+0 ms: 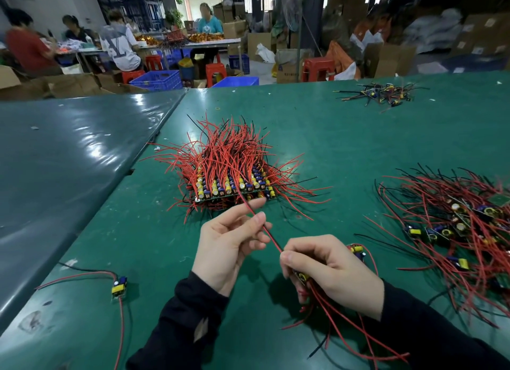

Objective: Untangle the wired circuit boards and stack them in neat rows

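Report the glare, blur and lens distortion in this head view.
Head view: overhead light glares on the dark sheet; background workers and boxes are soft; wide-angle bending curves the green table edges; both hands, left and right, and the neat stack stay sharp.

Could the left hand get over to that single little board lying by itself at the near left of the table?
Probably yes. The lone board lies on bare green table with nothing between, but the left hand is pinching a red wire and would likely have to let go first.

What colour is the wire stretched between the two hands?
Red. The wire runs from the left hand to the right hand, clearest in the head view.
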Motion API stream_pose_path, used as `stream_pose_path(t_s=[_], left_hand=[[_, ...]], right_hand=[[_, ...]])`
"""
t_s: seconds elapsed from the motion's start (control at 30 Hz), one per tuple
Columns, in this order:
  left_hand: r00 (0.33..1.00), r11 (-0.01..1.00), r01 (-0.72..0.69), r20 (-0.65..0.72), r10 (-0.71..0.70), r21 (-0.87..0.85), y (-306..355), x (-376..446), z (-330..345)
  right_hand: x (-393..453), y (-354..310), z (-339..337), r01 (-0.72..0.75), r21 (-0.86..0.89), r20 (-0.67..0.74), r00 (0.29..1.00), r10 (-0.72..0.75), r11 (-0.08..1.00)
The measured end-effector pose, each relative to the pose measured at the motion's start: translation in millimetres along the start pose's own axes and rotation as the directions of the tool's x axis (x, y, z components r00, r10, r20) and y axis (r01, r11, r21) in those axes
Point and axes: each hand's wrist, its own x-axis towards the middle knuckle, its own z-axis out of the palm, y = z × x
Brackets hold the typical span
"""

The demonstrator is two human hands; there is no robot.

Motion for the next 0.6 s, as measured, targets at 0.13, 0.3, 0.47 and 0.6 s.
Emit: stream_pose_path(t_s=[0.13,0.3,0.47,0.6], left_hand=[[0.998,0.999,-0.046,-0.051,0.048,0.023,-2.1,2.7,-5.0],[0.994,0.995,-0.086,-0.066,0.09,0.053,-7.0,2.4,-5.7],[0.994,0.997,-0.079,-0.079,0.08,0.018,-11.0,7.2,-5.8],[0.993,0.998,-0.047,-0.104,0.051,0.04,-14.2,10.0,-7.1]], right_hand=[[1.0,1.2,0.4,-0.004,-0.011,0.006,1.0,0.004,1.0],[-0.1,3.6,1.0,0.022,-0.017,0.012,1.0,-0.022,1.0],[-0.4,6.1,-0.4,0.023,-0.008,0.003,1.0,-0.023,1.0],[-1.2,7.9,0.6,0.04,-0.058,0.004,0.999,-0.04,0.998]])
